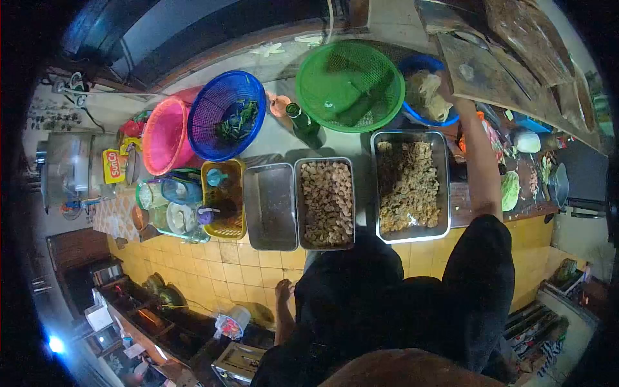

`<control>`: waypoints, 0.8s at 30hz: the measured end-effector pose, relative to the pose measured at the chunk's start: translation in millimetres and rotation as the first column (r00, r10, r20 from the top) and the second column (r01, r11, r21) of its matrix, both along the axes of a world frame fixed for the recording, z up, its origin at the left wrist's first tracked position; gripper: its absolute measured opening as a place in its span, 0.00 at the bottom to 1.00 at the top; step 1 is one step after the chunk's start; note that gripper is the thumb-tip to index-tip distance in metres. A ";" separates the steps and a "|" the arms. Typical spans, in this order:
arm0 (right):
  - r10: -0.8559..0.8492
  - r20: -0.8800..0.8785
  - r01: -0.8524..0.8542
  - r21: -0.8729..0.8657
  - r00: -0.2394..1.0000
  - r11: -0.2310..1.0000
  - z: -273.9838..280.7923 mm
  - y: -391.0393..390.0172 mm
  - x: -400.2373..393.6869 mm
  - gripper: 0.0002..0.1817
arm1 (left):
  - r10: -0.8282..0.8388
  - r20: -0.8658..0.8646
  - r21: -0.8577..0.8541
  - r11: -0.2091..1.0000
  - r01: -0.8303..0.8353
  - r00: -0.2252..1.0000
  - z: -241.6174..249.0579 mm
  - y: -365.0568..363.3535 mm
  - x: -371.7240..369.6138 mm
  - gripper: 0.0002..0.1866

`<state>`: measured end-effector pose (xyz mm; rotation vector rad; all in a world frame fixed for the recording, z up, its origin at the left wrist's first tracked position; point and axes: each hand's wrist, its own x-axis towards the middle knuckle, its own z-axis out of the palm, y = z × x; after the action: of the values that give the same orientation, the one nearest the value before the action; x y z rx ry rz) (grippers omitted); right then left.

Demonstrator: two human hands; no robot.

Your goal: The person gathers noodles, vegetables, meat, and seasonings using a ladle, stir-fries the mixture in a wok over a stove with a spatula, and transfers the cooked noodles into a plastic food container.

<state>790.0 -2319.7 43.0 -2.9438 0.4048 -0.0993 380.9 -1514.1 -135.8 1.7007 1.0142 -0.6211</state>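
1. My right arm (480, 161) stretches away from me toward the blue bowl (445, 116) at the back of the surface (284, 138). The bowl holds a pale, stringy heap (429, 93), perhaps noodles or shredded vegetable.
2. I judge that heap soft, light and limp, likely damp. It would sag if pinched, so a loose scoop from beneath suits it best.
3. My right hand sits at the bowl's rim. I cannot tell whether my fingers are spread or closed on anything.
4. My left hand is out of view.
5. Just nearer than the bowl lies a full metal tray (440, 187). A green basket (351, 87) sits left of the bowl.
6. The frame's edges are dark and warped.
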 end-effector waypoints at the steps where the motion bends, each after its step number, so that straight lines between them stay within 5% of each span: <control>1: -0.016 0.053 0.016 -0.009 0.998 1.000 9.4 -6.1 -3.0 0.25 | -0.004 -0.034 0.027 1.000 0.005 0.999 -4.4 2.1 0.0 0.17; 10: -0.133 0.255 0.151 -0.053 0.958 0.987 47.6 -48.8 -16.2 0.24 | 0.195 -0.101 -0.258 0.942 -0.215 0.976 -25.7 31.5 0.6 0.16; 11: -0.134 0.254 0.154 -0.063 0.958 0.986 44.4 -51.6 -17.9 0.24 | 0.151 -0.063 -0.145 0.977 -0.158 0.987 -17.9 21.2 4.3 0.16; 12: -0.129 0.220 0.148 -0.072 0.967 0.986 38.8 -48.2 -14.1 0.24 | 0.099 -0.030 -0.029 0.995 -0.100 0.995 -18.2 19.3 3.9 0.16; 17: -0.072 -0.071 0.062 -0.124 0.995 0.990 5.6 -24.3 -4.5 0.23 | 0.121 0.022 -0.132 0.984 -0.117 0.992 -7.0 18.2 5.2 0.15; 24: 0.055 -0.500 -0.122 -0.101 0.864 0.987 -30.0 40.3 5.2 0.23 | 0.055 -0.016 -0.067 0.996 -0.056 0.998 -8.6 15.1 6.5 0.15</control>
<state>795.2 -2279.5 13.0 -3.0809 0.3325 0.6862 387.4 -1499.0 -144.3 1.6057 1.0357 -0.6251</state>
